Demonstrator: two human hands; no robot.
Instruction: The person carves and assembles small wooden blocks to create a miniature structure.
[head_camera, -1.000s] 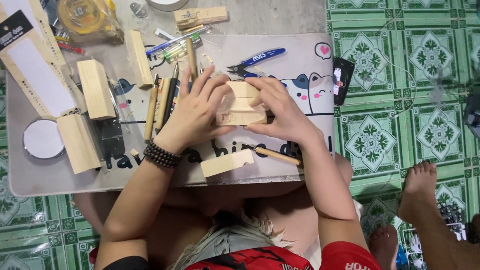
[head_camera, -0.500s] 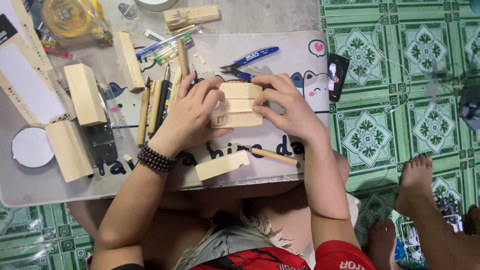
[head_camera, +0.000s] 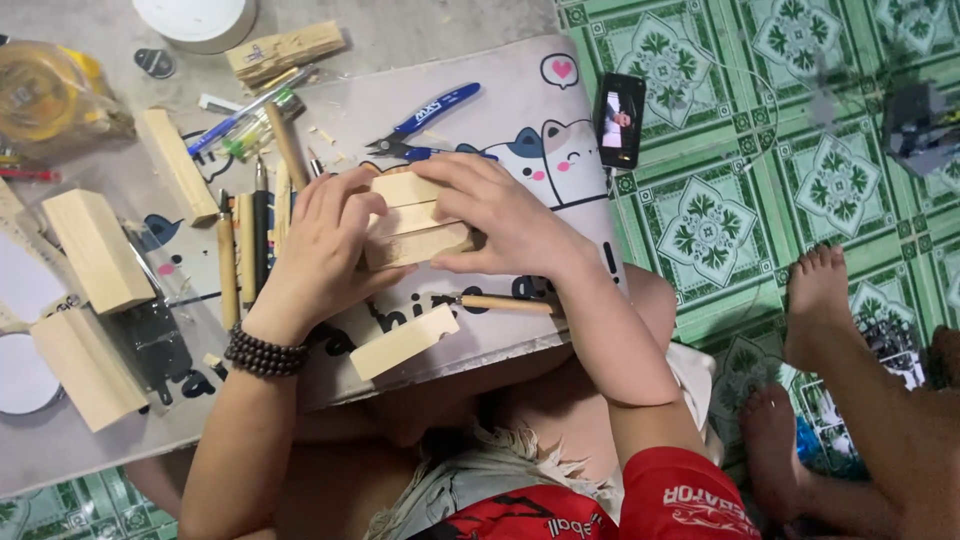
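Stacked wood blocks (head_camera: 415, 220) sit mid-mat (head_camera: 520, 110), left hand (head_camera: 325, 245) & right hand (head_camera: 500, 220) on either side. Pliers (head_camera: 425, 120) just behind; phone (head_camera: 620, 118) to the right, on the floor. Notched block (head_camera: 405, 342) in front; two bigger blocks (head_camera: 95, 250) far left. Pencils, prob. chisels (head_camera: 250, 240), between.

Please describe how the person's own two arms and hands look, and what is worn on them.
Both forearms are bare, without gloves or rings that I can see. The left hand has a bracelet of dark round beads at the wrist. The right hand wears nothing; higher on that arm a red short sleeve with white lettering begins.
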